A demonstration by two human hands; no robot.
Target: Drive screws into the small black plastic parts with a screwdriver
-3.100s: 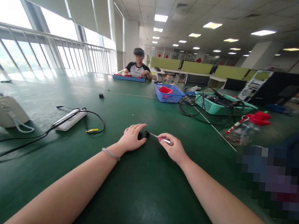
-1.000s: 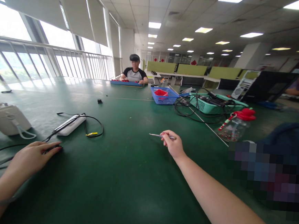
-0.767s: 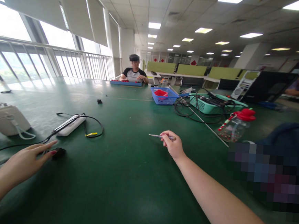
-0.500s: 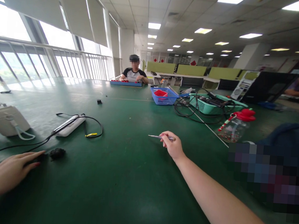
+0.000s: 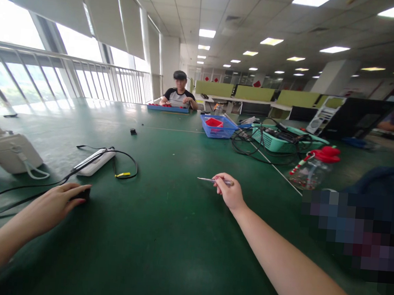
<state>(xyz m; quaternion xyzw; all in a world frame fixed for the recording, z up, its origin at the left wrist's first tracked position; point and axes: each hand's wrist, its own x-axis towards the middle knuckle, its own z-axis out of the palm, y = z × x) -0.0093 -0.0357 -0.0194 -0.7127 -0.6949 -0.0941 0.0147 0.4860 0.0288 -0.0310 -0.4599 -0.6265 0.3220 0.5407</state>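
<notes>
My left hand (image 5: 54, 204) reaches out low at the left of the green table (image 5: 162, 235). Its fingers lie stretched, with the tips resting on a small black part (image 5: 84, 194) that shows just past them. Near the table's middle my right hand (image 5: 230, 192) hovers, pinched shut on a thin metal tool (image 5: 210, 180) like tweezers, whose tip points left. Nothing lies under that tip.
A white power strip (image 5: 93, 161) with black cables lies beyond my left hand, and a white device (image 5: 9, 151) stands at far left. A blue basket (image 5: 218, 126), a teal tray of cables (image 5: 282, 140) and a red-capped bottle (image 5: 313, 168) are on the right. A person sits at the far end.
My left hand carried the black part from the middle to the left, let it go and drew back. Now its fingertips are on a black part again. My right hand barely moved.
</notes>
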